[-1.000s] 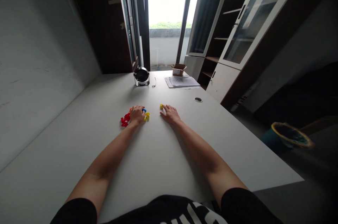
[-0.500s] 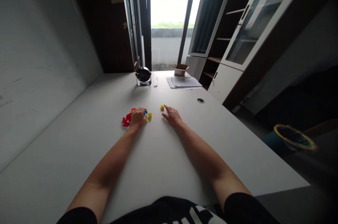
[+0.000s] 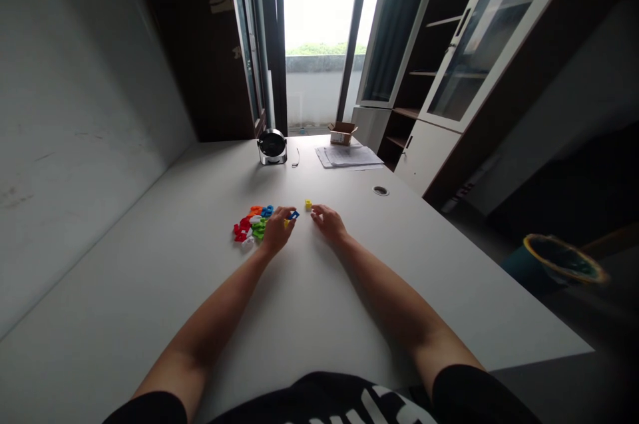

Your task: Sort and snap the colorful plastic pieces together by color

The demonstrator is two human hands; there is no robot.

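My left hand (image 3: 278, 227) pinches a small blue plastic block (image 3: 293, 215) between thumb and fingertips, just right of a pile of coloured pieces. In that pile lie red blocks (image 3: 242, 229), orange blocks (image 3: 256, 210), green blocks (image 3: 259, 227), white blocks (image 3: 248, 241) and other blue blocks (image 3: 267, 211). Part of a yellow piece shows behind my left fingers. A separate yellow block (image 3: 308, 204) stands on the white table. Beside it my right hand (image 3: 328, 221) rests with fingers slightly curled and apart, holding nothing I can see.
At the table's far side (image 3: 219, 171) are a round black-and-silver device (image 3: 272, 147), a thin cord (image 3: 296, 158), papers (image 3: 349, 156) and an open cardboard box (image 3: 342, 133). A cable hole (image 3: 381, 191) sits at right. A bin (image 3: 564, 261) stands beyond the right edge.
My left hand has moved right, out of the pile, with a blue block in its fingers. More of the pile is uncovered. My right hand's fingers have curled a little beside the yellow block.
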